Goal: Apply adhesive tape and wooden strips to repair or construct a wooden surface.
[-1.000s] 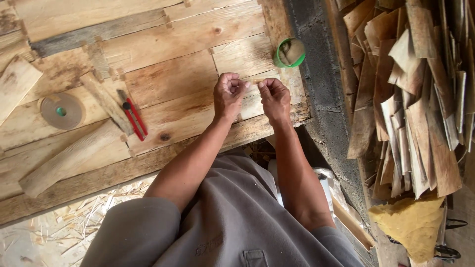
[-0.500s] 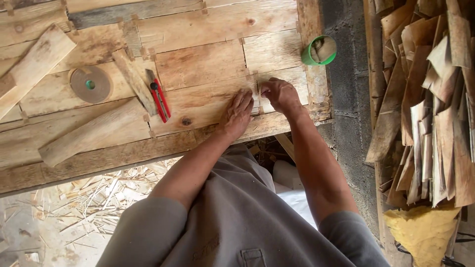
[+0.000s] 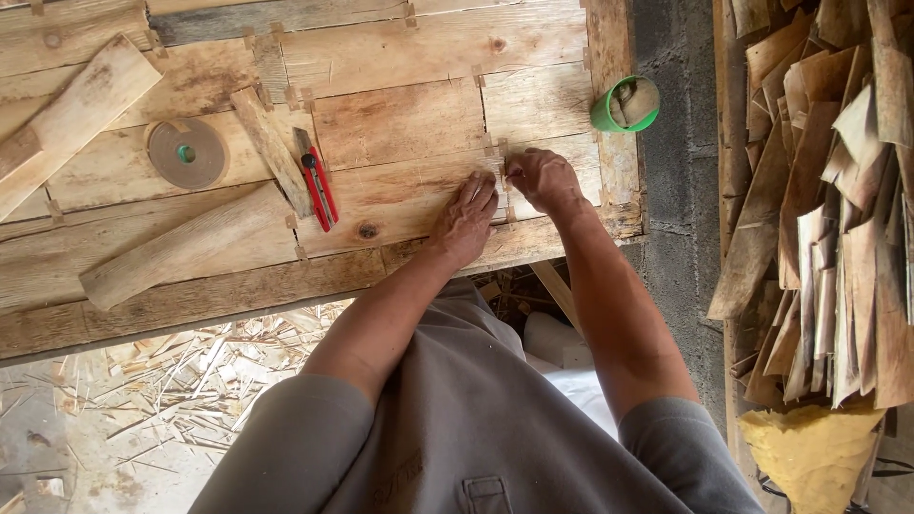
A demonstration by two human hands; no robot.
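I'm pressing my left hand [image 3: 466,217] flat, fingers spread, on the bench [image 3: 400,124]; my right hand [image 3: 541,178], at 3 o'clock, is pinching a thin strip [image 3: 502,171] — probably light, brittle; hold near its end.

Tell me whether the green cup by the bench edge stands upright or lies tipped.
Upright: the green cup shows its round open mouth to the camera looking down, with something pale inside.

whatever the right hand [image 3: 543,179] pinches is too small to tell. right of it, the stack of wood strips [image 3: 838,209] and the yellow sack [image 3: 809,452] run off the edge.
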